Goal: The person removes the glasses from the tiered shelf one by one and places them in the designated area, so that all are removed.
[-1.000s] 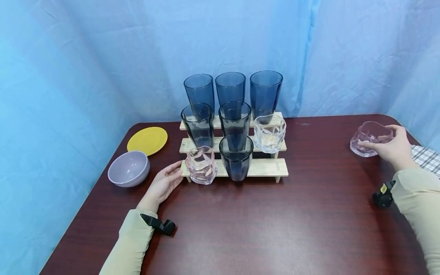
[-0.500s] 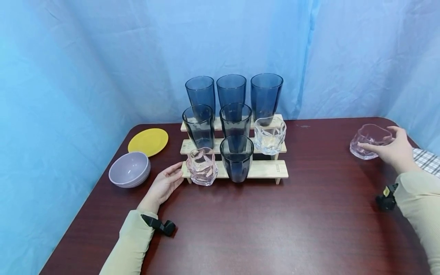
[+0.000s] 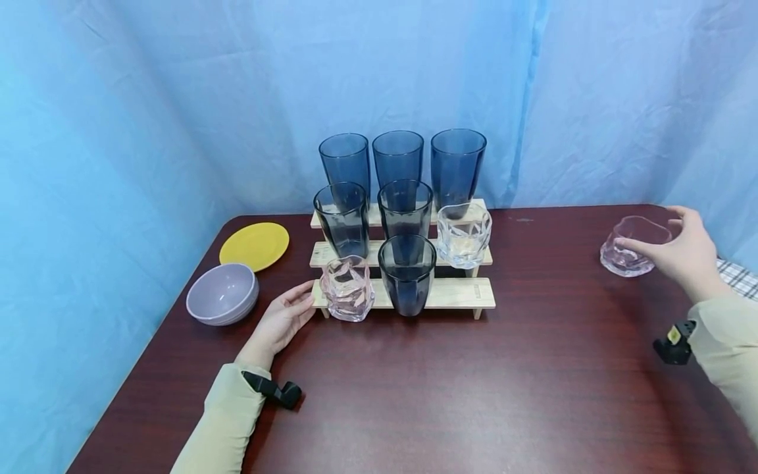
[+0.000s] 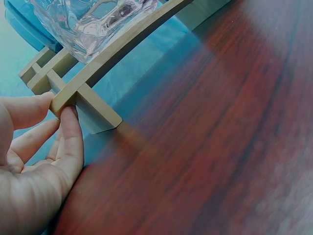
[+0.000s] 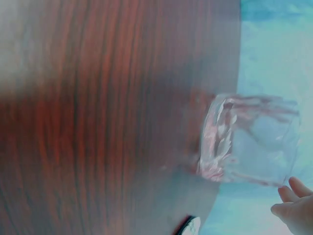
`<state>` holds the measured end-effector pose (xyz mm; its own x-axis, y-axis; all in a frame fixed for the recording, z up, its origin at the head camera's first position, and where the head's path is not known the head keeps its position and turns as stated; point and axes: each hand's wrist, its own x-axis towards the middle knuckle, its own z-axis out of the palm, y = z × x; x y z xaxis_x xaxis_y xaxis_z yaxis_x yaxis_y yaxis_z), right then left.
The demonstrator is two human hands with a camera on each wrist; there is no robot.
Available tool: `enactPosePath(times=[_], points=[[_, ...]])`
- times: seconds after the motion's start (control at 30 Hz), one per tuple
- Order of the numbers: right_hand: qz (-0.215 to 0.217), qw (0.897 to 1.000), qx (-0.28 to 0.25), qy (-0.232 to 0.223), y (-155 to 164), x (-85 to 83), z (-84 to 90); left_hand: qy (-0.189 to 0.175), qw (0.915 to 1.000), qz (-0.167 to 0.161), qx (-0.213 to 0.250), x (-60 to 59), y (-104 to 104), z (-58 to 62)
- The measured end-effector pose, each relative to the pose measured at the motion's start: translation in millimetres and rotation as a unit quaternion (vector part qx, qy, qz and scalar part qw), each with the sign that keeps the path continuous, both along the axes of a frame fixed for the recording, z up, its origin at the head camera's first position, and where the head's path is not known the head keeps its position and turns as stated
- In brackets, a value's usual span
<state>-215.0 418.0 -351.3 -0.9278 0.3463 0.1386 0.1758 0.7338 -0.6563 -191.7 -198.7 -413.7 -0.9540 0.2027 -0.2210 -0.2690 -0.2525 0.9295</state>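
In the head view my left hand (image 3: pixel 279 324) pinches the left end of the lowest tier of a wooden stepped rack (image 3: pixel 458 291). The left wrist view shows the thumb above the slat (image 4: pixel 117 54) and a finger beneath it. Close to that hand, a pinkish faceted glass (image 3: pixel 347 289) stands on the low tier. Far to the right, my right hand (image 3: pixel 689 253) is beside another pinkish glass (image 3: pixel 630 253) upright on the table. Its thumb and fingers are spread; in the right wrist view the fingertips (image 5: pixel 286 193) are by the glass rim (image 5: pixel 291 147), seemingly not gripping.
Several dark tumblers (image 3: pixel 407 283) and a clear faceted glass (image 3: pixel 464 243) fill the rack. A lilac bowl (image 3: pixel 222 294) and a yellow plate (image 3: pixel 254 246) lie to the left. A checked cloth (image 3: pixel 737 278) is at the right table edge; blue curtains (image 3: pixel 379 66) hang behind.
My right hand has loosened from the glass and drawn slightly right, its fingers spreading. That glass stays about where it was. The left hand keeps its hold on the rack.
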Motion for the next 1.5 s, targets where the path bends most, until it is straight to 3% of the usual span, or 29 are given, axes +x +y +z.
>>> enactPosePath(times=[0.13,0.37,0.53,0.8,0.97,1.2,1.5], points=[[0.012,1.000,-0.004,0.022,-14.0,7.9,8.1,-0.002,1.0000,-0.001,0.000,-0.1,0.5,1.2],[0.039,0.998,-0.036,0.036,-27.9,17.4,6.5,0.003,1.0000,0.000,0.005,0.9,0.5,0.9],[0.055,0.997,-0.020,0.047,-42.8,25.2,4.2,0.006,1.0000,0.000,0.004,1.4,0.3,-0.7],[0.116,0.989,-0.048,0.073,-74.6,37.0,2.5,0.001,1.0000,-0.003,0.009,-0.6,1.6,0.1],[0.170,0.976,-0.084,0.106,-105.2,42.0,7.3,0.000,1.0000,-0.002,0.010,-1.5,1.0,1.6],[0.257,0.948,-0.122,0.144,-142.5,53.0,12.3,-0.004,0.9999,0.003,0.011,-2.4,1.4,1.2],[0.321,0.925,-0.122,0.165,-175.7,61.4,15.7,-0.004,0.9999,0.002,0.010,-1.2,-0.4,0.0]])
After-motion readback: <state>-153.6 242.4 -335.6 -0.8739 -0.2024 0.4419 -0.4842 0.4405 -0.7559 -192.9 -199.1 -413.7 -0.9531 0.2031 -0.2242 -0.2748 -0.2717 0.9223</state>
